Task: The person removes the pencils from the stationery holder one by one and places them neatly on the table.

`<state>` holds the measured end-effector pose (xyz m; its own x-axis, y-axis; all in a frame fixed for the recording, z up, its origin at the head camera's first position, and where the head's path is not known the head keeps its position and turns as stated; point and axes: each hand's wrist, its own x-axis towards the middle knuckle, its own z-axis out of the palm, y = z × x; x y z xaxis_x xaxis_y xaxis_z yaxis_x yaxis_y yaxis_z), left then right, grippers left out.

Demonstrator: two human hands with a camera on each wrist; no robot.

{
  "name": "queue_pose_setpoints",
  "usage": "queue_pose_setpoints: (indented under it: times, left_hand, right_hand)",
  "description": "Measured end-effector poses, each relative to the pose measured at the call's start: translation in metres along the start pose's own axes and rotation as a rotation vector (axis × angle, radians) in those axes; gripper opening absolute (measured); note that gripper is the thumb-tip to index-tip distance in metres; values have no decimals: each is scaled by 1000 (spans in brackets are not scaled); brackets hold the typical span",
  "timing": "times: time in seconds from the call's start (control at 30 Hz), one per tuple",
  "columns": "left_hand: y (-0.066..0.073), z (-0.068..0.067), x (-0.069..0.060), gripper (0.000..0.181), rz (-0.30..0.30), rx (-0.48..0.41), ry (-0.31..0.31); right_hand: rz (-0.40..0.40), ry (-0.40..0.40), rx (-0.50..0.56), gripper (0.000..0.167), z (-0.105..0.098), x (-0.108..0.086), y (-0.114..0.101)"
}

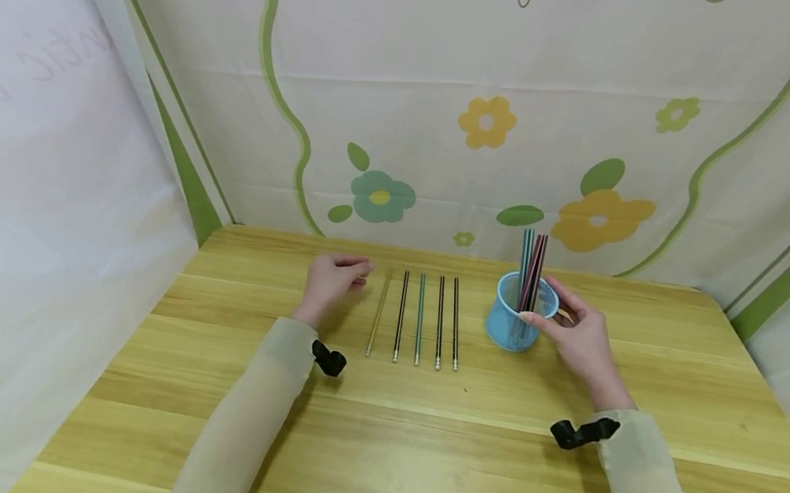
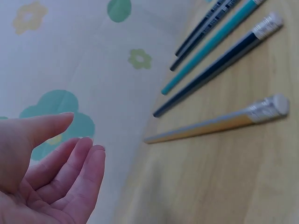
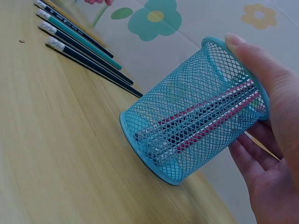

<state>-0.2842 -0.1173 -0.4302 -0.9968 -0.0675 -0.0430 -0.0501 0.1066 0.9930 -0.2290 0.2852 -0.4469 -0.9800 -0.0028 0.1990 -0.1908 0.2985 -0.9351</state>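
Observation:
My right hand (image 1: 583,340) grips a light blue mesh pencil cup (image 1: 507,328) near its rim, thumb on the near side and fingers behind. Several pencils (image 3: 201,121) stand inside it, eraser ends down; teal, pink and dark ones show above the rim in the head view. My left hand (image 1: 332,281) holds nothing, its fingers loosely bent. Just right of that hand lies a yellow pencil (image 2: 205,129), first in a row of several pencils. A teal pencil (image 1: 420,316) and dark pencils (image 1: 401,314) follow, spaced apart, erasers toward me.
Everything rests on a wood-grain table (image 1: 367,459). A white cloth (image 1: 422,42) with printed flowers stands behind the far edge, and more white cloth (image 1: 15,230) hangs at the left. Black wrist mounts (image 1: 329,359) sit on both sleeves.

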Motion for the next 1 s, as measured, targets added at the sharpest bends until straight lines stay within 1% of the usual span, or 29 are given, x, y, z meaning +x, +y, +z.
queue_pose_setpoints:
  times: [0.13, 0.3, 0.47, 0.63, 0.83, 1.0]
  left_hand:
    - [10, 1, 0, 30, 21, -20, 10]
    - [18, 4, -1, 30, 46, -30, 8]
    - [25, 10, -3, 28, 84, -36, -3]
    - [32, 17, -7, 26, 107, -17, -10]
    - [39, 24, -11, 27, 122, -53, -48]
    - [40, 30, -12, 29, 135, -56, -84]
  right_hand:
    - [2, 5, 4, 74, 0, -1, -1]
    - [-4, 4, -1, 74, 0, -1, -3]
    - [-7, 3, -15, 73, 0, -2, -4]
    - [-1, 2, -20, 72, -1, -1, -4]
    - [3, 3, -6, 73, 0, -2, -4]
    - [8, 9, -6, 74, 1, -2, -5]
